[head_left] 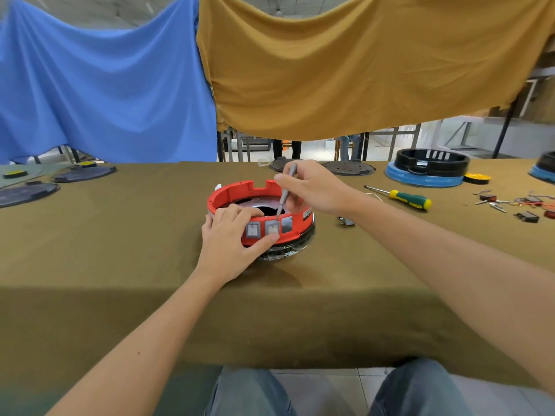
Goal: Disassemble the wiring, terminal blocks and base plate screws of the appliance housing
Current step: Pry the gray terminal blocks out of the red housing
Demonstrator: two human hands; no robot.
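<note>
The tool tip (278, 217) is hidden behind the red housing rim (228, 192). The left hand (229, 238) covers the housing's near-left wall. Small parts (510, 202) at the bench's right are too small to identify. A blue-based housing (543, 169) is cut off by the right edge.

You've got almost no readable text here. On the red housing (261, 205), mid-table, the two grey rocker switches (262, 229) on the near wall each show what looks like an "O" mark up top and, on the left one, a faint "I" below; too small to be sure. A white label (307, 214) sits on the housing's right wall w/ dark print, but you can't read it at this res. No brand, no numbers legible anywhere else on the table (120, 265).
</note>
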